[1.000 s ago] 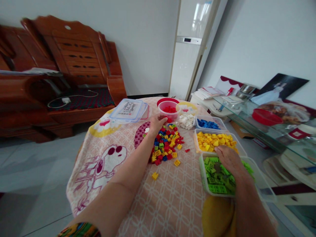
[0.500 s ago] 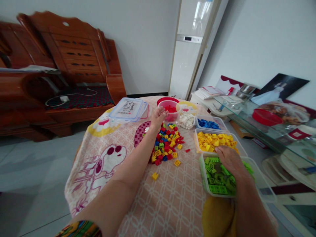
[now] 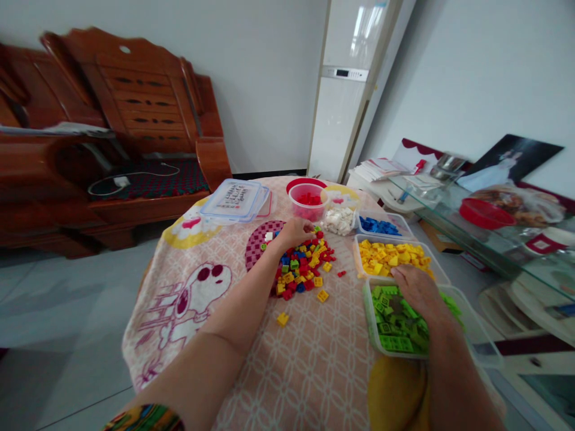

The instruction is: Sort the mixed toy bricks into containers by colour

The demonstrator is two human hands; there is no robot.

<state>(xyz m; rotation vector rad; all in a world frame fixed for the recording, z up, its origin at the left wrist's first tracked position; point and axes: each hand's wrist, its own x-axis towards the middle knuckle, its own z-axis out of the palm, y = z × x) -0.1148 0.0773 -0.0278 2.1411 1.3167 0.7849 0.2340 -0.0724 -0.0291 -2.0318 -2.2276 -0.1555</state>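
Observation:
My left hand [image 3: 296, 232] is over the far side of a pile of mixed red, yellow, blue and green toy bricks [image 3: 305, 272]. Its fingers are curled together in a pinch; whatever is between them is too small to make out. On the right, my right hand [image 3: 415, 287] rests where a box of yellow bricks [image 3: 381, 257] meets a box of green bricks [image 3: 395, 344]; its fingertips are mostly hidden. Beyond the pile are a pink-looking tub of red bricks [image 3: 309, 200], a heap of white bricks [image 3: 339, 220] and a box of blue bricks [image 3: 380, 225].
Stacked clear lids [image 3: 233, 200] lie at the table's back left. Single yellow bricks [image 3: 283, 319] sit nearer on the patterned cloth [image 3: 296, 371]. A glass shelf [image 3: 449, 209] with a red bowl [image 3: 487, 214] is at the right, and a wooden chair [image 3: 144, 102] at the back left.
My left hand has come down and nearer, from beside the red-brick tub to the pile, and its spread fingers have closed. My right hand has stayed in place.

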